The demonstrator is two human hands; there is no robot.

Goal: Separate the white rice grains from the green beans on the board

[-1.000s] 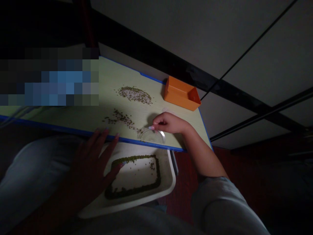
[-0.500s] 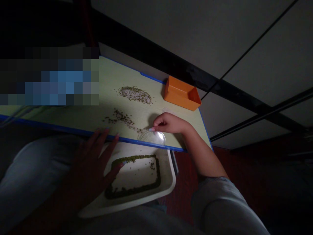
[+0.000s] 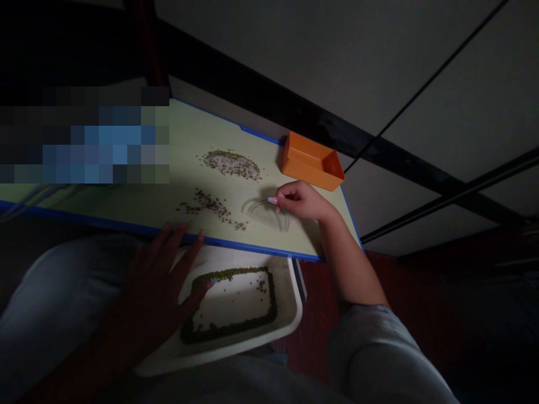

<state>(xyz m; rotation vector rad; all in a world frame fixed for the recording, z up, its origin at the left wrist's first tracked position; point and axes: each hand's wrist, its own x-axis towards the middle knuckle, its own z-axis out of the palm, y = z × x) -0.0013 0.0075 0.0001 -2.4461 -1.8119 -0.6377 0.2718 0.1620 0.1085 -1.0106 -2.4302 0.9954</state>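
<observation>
Between the thumb and fingers of my right hand (image 3: 297, 200) is the edge of a clear round plastic lid (image 3: 266, 216), blurred by motion, over the board. My left hand (image 3: 168, 275) is open with its fingers spread, at the board's front edge and over a white basin (image 3: 290, 292). Its thumb is near a band of small green grains (image 3: 236, 275) lying around the basin's floor. On the pale board (image 3: 295, 241) is a loose patch of dark grains (image 3: 206, 205), left of the lid. Farther back is a larger pile of mixed green and pale grains (image 3: 231, 163).
An orange open box (image 3: 314, 163) stands at the board's back right corner, beyond my right hand. A blue edging (image 3: 261, 249) runs along the board. Dark-trimmed cabinet panels (image 3: 421, 185) rise behind it. The upper left is pixelated.
My right hand has moved back, away from the board's front edge, and the lid has moved with it. Some grains now show where the lid's left side was. My left hand stays put.
</observation>
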